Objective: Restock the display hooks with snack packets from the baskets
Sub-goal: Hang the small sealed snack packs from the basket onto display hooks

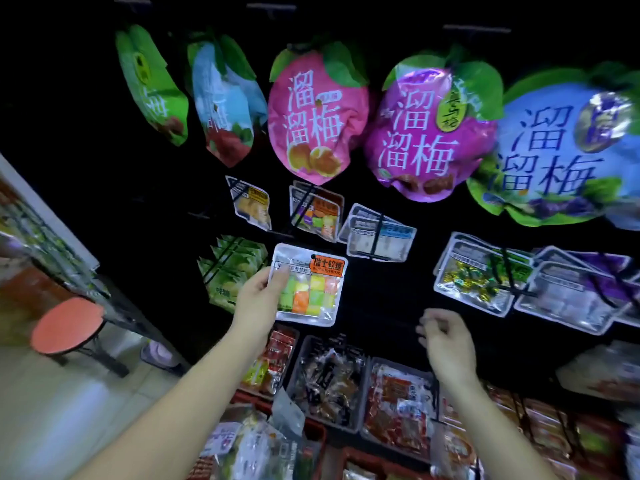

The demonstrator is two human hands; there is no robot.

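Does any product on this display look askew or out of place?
Mildly: the green bag and light-blue bag at the top left hang turned sideways, while the pink bag faces front. Nothing looks spilled or damaged.

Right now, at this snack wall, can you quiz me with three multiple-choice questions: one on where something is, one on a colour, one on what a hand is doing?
1. Where is the stool?
A) on the floor, left of the display
B) inside a basket
C) hung on a hook

2. What colour is the label on the candy packet that the left hand holds?
A) blue
B) orange
C) black

3. What is the right hand doing?
A) gripping a packet
B) holding nothing, fingers loosely curled
C) pressing on the stool

Answers:
1 A, its round seat stands on the floor at the far left.
2 B, an orange tag sits at the packet's top right corner.
3 B, it hangs free below the hooks with nothing in it.
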